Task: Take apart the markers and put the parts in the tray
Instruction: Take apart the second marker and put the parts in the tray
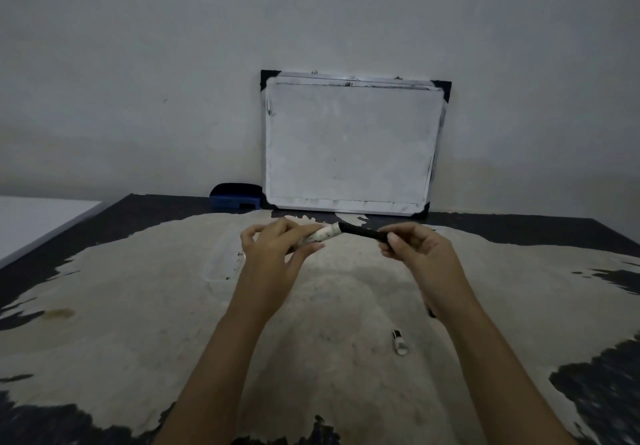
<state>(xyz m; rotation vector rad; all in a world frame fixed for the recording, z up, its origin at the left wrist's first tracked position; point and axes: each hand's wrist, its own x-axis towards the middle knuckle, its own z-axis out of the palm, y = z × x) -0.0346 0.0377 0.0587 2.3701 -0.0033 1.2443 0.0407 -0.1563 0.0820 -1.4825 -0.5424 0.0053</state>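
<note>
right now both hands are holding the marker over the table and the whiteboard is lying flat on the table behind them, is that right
Not quite. The head view shows the whiteboard standing propped against the wall, not lying flat. The rest holds: the left hand grips the white barrel of the marker and the right hand its black end, over the table.

The marker (341, 231) has a white barrel with faint dark print and a black cap. A small marker part (400, 342) lying on the counter (138, 306) is white with a black end. The counter is black, its coat worn away over most of the middle to a mottled beige with ragged edges. The whiteboard (349, 147) is smudged white with black corner pieces. The eraser (235, 197) is blue with a dark top. The wall (138, 64) is plain pale grey.
</note>
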